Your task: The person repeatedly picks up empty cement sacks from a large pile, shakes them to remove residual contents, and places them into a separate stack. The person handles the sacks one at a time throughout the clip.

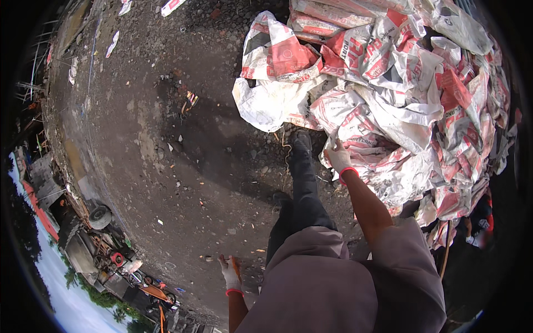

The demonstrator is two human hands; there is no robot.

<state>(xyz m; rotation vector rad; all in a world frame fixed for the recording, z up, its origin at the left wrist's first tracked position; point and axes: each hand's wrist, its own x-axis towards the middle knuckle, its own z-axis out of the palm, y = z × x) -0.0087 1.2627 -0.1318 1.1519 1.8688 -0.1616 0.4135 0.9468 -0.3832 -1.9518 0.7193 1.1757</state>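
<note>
My right hand [337, 157], in a whitish work glove with a red cuff, reaches to the near left edge of a big heap of crumpled cement sacks [402, 119]. Its fingers are bent against the edge of a white and red sack [355, 125] and appear to grip it; the fingertips are partly hidden. Low over the dirt hangs my left hand [231, 273], gloved alike with orange on the palm side. Its fingers are apart and nothing is in them. Beside the heap's left end a whiter sack [264, 105] lies spread on the ground.
Dark, gritty ground [211, 183] with small stones and litter stretches left. My boot [301, 141] stands close to the heap. A wheel [100, 217], machinery and an orange wheelbarrow [155, 292] are at the far left. At the right, a thin stick [446, 250] leans near another person [480, 225].
</note>
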